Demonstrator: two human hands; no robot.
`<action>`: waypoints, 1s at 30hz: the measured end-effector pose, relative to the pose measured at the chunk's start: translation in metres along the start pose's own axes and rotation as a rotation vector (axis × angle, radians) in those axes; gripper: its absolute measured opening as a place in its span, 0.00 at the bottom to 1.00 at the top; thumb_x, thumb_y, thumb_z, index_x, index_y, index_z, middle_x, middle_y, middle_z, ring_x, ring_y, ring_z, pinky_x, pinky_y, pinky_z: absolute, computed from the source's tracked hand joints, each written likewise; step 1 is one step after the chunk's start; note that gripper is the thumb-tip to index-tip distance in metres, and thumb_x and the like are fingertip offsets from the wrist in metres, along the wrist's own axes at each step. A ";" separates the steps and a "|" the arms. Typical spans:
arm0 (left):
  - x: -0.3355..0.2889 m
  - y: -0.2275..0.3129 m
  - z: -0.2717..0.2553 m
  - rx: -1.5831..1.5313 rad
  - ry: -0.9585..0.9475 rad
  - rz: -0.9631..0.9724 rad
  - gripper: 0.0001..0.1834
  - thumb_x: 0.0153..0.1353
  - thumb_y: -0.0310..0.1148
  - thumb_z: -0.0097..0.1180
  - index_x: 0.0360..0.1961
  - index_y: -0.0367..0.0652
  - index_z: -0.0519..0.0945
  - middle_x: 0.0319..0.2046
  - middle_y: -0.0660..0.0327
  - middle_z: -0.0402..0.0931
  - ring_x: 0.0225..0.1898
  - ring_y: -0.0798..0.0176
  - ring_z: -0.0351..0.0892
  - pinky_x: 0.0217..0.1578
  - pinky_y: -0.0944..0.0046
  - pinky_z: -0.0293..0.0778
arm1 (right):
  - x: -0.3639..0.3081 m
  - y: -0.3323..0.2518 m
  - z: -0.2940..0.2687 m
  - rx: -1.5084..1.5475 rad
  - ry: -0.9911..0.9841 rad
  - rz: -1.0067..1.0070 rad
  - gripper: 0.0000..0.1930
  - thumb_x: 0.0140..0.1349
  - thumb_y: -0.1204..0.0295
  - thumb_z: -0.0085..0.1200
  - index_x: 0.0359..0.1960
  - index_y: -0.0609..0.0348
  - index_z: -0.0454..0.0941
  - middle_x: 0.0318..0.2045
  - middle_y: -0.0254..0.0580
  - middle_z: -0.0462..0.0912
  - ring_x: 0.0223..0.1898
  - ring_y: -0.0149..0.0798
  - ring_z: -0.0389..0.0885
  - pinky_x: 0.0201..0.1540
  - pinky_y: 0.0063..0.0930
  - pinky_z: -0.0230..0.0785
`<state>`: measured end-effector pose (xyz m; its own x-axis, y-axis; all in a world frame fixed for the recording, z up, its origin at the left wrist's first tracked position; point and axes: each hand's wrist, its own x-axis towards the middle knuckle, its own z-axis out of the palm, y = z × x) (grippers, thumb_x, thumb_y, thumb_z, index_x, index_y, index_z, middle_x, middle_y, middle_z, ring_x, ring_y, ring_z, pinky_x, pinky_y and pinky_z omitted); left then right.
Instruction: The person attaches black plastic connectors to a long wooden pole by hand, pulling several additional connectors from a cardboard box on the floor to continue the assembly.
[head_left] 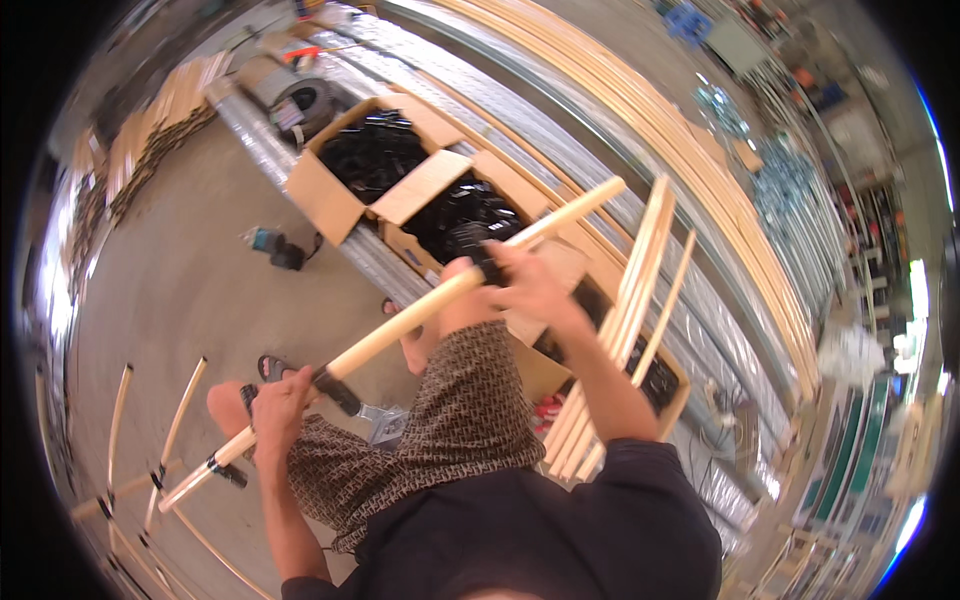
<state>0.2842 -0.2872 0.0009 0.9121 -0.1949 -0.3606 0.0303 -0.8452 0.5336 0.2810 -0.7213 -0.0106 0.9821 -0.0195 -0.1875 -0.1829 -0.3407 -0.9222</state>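
A long cream-coloured pipe (410, 318) lies slantwise across my lap, its far end up to the right and its near end down to the left. My left hand (280, 408) is closed round its lower part. Just beyond those fingers a black pipe joint (338, 390) sits on the pipe, and another black joint (230, 473) is near the lower end. My right hand (532, 290), slightly blurred, grips a black joint (480, 250) on the upper part, by my knee. The fingertips there are partly hidden.
Open cardboard boxes (330, 200) of black parts stand ahead. Several loose cream pipes (625, 300) lean over boxes at my right. A teal-and-black power tool (275, 247) rests on the floor. Jointed pipe frames (115, 490) stand at lower left. Long wrapped pipes (560, 140) run behind the boxes.
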 end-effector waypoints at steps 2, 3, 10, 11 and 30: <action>0.000 -0.017 -0.006 -0.034 -0.047 -0.065 0.34 0.74 0.59 0.45 0.31 0.38 0.86 0.21 0.51 0.80 0.25 0.49 0.81 0.32 0.53 0.73 | -0.019 -0.023 0.048 -0.190 0.044 -0.146 0.37 0.56 0.74 0.70 0.68 0.63 0.69 0.41 0.45 0.86 0.41 0.40 0.86 0.43 0.36 0.80; -0.002 -0.013 -0.014 -0.042 -0.076 -0.042 0.33 0.75 0.58 0.45 0.31 0.37 0.86 0.20 0.52 0.79 0.24 0.49 0.80 0.32 0.54 0.72 | -0.029 -0.031 0.069 -0.278 0.083 -0.212 0.36 0.55 0.71 0.70 0.67 0.62 0.70 0.37 0.47 0.86 0.40 0.45 0.88 0.44 0.41 0.80; -0.006 -0.047 -0.004 0.060 -0.129 0.049 0.30 0.76 0.54 0.47 0.35 0.33 0.83 0.19 0.48 0.76 0.23 0.53 0.76 0.32 0.54 0.72 | -0.102 -0.017 0.043 0.202 -0.115 0.034 0.22 0.64 0.65 0.68 0.55 0.65 0.80 0.40 0.51 0.89 0.43 0.40 0.90 0.48 0.32 0.83; -0.008 -0.053 -0.004 0.027 -0.141 0.007 0.29 0.75 0.52 0.48 0.36 0.31 0.82 0.20 0.45 0.74 0.23 0.51 0.75 0.31 0.53 0.71 | -0.112 0.007 0.023 0.424 -0.137 0.199 0.17 0.64 0.68 0.67 0.50 0.67 0.83 0.39 0.49 0.90 0.42 0.39 0.90 0.47 0.30 0.84; -0.053 -0.003 -0.003 0.112 0.151 0.113 0.18 0.73 0.40 0.54 0.49 0.34 0.80 0.52 0.46 0.78 0.54 0.42 0.76 0.56 0.50 0.69 | -0.036 0.375 -0.006 -0.286 0.605 0.992 0.33 0.62 0.58 0.67 0.60 0.68 0.67 0.55 0.67 0.82 0.59 0.63 0.80 0.61 0.50 0.74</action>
<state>0.2367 -0.2725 0.0206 0.9582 -0.2223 -0.1802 -0.1138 -0.8738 0.4728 0.1776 -0.8541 -0.3479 0.2951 -0.8049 -0.5148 -0.9316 -0.1227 -0.3423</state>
